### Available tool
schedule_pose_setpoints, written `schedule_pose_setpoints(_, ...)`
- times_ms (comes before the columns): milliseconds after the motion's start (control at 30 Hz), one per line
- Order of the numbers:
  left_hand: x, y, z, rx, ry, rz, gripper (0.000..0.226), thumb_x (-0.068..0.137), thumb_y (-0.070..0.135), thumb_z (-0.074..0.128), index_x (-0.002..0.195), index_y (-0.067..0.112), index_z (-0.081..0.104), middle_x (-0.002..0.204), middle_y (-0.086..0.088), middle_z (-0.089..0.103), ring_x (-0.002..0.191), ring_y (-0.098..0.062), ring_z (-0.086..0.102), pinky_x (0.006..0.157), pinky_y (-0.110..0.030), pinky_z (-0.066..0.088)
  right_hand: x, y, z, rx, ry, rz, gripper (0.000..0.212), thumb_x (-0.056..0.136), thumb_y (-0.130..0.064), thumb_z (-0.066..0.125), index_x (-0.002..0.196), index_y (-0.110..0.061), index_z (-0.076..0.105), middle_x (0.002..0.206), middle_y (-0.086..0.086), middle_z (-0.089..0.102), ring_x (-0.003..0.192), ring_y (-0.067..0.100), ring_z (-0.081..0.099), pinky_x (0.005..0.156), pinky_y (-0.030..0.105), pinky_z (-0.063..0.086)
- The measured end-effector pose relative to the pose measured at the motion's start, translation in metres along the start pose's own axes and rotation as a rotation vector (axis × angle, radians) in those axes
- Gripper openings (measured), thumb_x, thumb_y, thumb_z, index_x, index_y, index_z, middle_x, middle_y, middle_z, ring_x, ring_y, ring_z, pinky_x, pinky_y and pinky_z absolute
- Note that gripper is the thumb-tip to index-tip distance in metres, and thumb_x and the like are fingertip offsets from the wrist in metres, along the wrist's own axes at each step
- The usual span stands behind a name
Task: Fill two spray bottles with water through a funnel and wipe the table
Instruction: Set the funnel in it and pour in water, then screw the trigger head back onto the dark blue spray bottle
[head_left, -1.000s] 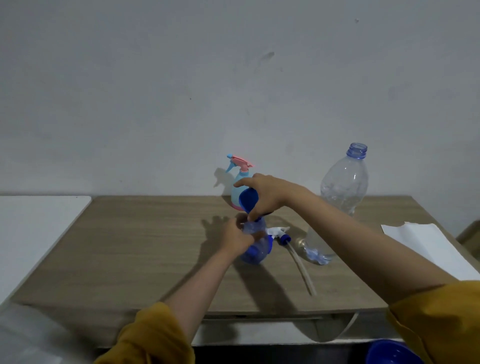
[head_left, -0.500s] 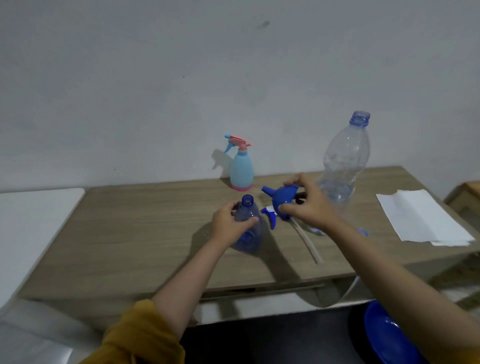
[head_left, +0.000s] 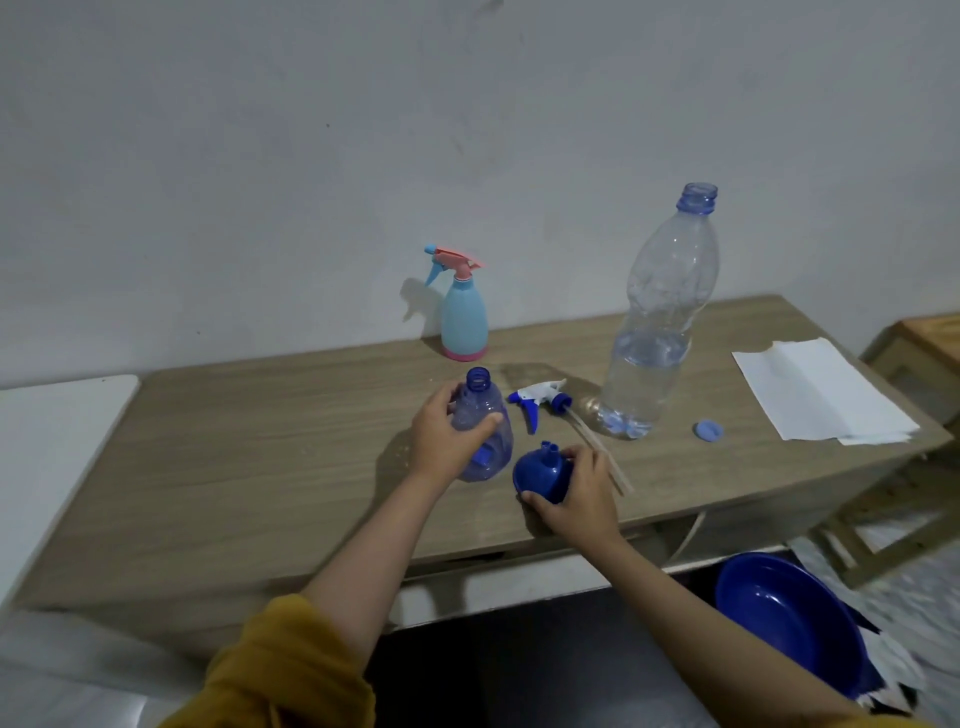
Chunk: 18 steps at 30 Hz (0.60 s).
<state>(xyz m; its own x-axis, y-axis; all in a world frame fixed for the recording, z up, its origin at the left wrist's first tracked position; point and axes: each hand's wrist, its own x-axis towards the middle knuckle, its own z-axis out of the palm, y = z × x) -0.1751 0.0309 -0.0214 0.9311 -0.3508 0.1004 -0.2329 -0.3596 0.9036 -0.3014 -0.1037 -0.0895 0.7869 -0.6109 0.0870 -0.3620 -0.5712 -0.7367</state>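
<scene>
My left hand (head_left: 444, 439) grips a clear blue spray bottle (head_left: 485, 421) that stands open-necked on the wooden table (head_left: 260, 467). Just right of it, my right hand (head_left: 576, 493) holds a blue funnel (head_left: 540, 470) low over the table, spout pointing up. The bottle's white and blue spray head (head_left: 537, 400) lies behind with its tube (head_left: 602, 452) trailing toward me. A light blue spray bottle with a pink trigger (head_left: 464, 312) stands capped by the wall. A big clear water bottle (head_left: 657, 322), uncapped and partly full, stands at the right.
A blue bottle cap (head_left: 708, 430) lies right of the big bottle. White paper towels (head_left: 821, 395) rest near the table's right end. A blue bowl (head_left: 789, 618) sits below the front edge. A white surface (head_left: 47, 441) adjoins at left, a wooden stool (head_left: 924, 338) at right.
My right hand carried the funnel from above the blue bottle's neck, out to the right, then down near the table's front. My left hand kept its grip on the bottle.
</scene>
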Motion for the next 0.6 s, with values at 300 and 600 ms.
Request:
schedule_pose_setpoints(300, -0.003, -0.007, 0.004, -0.070, 0.029, 0.023, 0.056, 0.072, 0.030, 0.080, 0.122, 0.022, 0.056, 0.116, 0.008, 0.060, 0.105, -0.007, 0.056, 0.079, -0.013, 0.046, 0.003, -0.015, -0.035, 0.167, -0.153, -0.213, 0.061, 0.070, -0.012, 0.062, 0.127, -0.012, 0.041, 0.124, 0.004, 0.036, 0.118, 0.014, 0.042, 0.094, 0.006, 0.034)
schedule_pose_setpoints(600, -0.005, -0.012, 0.011, -0.130, 0.076, 0.020, 0.061, 0.071, 0.027, 0.080, 0.126, 0.019, 0.055, 0.119, 0.007, 0.061, 0.109, -0.006, 0.056, 0.089, -0.022, 0.049, 0.096, -0.034, -0.037, -0.120, -0.081, -0.061, 0.038, 0.086, -0.011, 0.054, 0.124, -0.011, 0.052, 0.123, 0.011, 0.050, 0.106, 0.027, 0.055, 0.088, 0.033, 0.045)
